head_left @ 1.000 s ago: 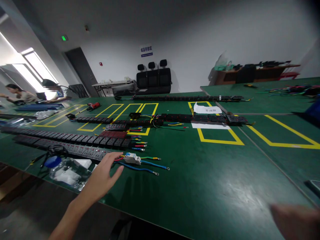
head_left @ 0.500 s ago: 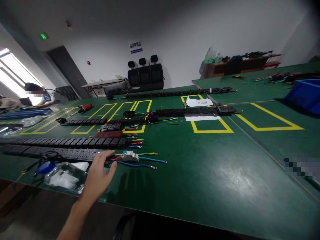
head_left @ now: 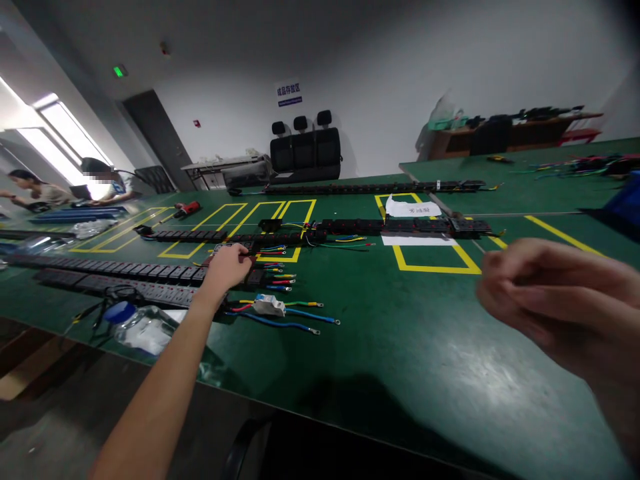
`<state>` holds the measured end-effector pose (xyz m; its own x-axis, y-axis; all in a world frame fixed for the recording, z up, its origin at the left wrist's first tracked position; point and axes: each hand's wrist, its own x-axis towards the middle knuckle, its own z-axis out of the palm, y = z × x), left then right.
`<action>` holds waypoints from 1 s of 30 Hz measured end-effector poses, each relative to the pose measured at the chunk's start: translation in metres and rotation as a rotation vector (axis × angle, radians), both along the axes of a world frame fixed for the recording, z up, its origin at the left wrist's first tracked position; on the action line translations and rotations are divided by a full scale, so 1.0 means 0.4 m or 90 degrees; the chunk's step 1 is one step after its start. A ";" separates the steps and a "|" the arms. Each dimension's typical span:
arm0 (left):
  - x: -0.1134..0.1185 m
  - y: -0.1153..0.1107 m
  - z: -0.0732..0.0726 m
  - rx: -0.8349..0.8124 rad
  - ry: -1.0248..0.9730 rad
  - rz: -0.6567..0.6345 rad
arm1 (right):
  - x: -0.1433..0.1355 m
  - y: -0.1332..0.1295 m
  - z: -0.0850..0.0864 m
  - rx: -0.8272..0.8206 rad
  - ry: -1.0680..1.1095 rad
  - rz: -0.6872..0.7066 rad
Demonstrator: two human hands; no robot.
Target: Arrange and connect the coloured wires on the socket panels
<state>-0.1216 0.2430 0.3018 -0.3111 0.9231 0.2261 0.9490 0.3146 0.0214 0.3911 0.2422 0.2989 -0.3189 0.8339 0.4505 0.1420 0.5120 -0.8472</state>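
Observation:
My left hand [head_left: 229,267] reaches over the strips at the left, its fingers bent down at the end of a short dark red strip; what it grips, if anything, is hidden. Beside it lie a long black socket strip [head_left: 125,268] and a grey socket strip [head_left: 165,293]. Coloured wires with ring lugs [head_left: 285,288] stick out to the right. Nearer the front edge is a white breaker [head_left: 270,305] on blue and yellow-green wires. My right hand [head_left: 525,287] is raised at the right, fingers curled together; its contents cannot be made out.
A clear jar with a blue lid [head_left: 143,328] stands near the front edge. Farther back are more black strips [head_left: 375,187], white paper [head_left: 413,207], a red tool [head_left: 187,209] and a blue bin [head_left: 625,203]. Two people sit at the far left.
My left hand has moved away from the grey strip's wires, forward onto the short strips, and its fingers have closed. My right hand has come into view. The view has turned slightly left.

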 end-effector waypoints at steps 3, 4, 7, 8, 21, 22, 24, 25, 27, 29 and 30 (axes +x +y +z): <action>-0.037 0.049 0.001 -0.099 0.023 0.001 | -0.096 0.099 0.000 -0.163 0.101 0.043; -0.048 0.061 -0.001 -0.135 0.030 -0.003 | -0.113 0.125 -0.014 -0.193 0.122 0.025; -0.076 0.087 -0.004 -0.228 0.048 -0.034 | -0.117 0.175 -0.073 -0.189 0.055 -0.041; -0.084 0.093 -0.004 -0.256 0.051 -0.047 | -0.109 0.184 -0.092 -0.185 0.017 -0.049; -0.103 0.050 -0.020 -0.355 0.121 -0.187 | -0.086 0.176 -0.139 -0.150 -0.064 -0.057; -0.103 0.048 -0.022 -0.353 0.128 -0.191 | -0.086 0.175 -0.141 -0.150 -0.064 -0.057; -0.104 0.048 -0.024 -0.348 0.138 -0.196 | -0.087 0.173 -0.144 -0.151 -0.064 -0.056; -0.106 0.049 -0.024 -0.347 0.141 -0.199 | -0.089 0.172 -0.145 -0.151 -0.064 -0.055; -0.108 0.054 -0.023 -0.349 0.144 -0.205 | -0.093 0.170 -0.147 -0.150 -0.062 -0.054; -0.109 0.063 -0.022 -0.355 0.146 -0.210 | -0.098 0.170 -0.150 -0.147 -0.059 -0.052; -0.110 0.069 -0.022 -0.358 0.147 -0.210 | -0.100 0.170 -0.152 -0.147 -0.057 -0.051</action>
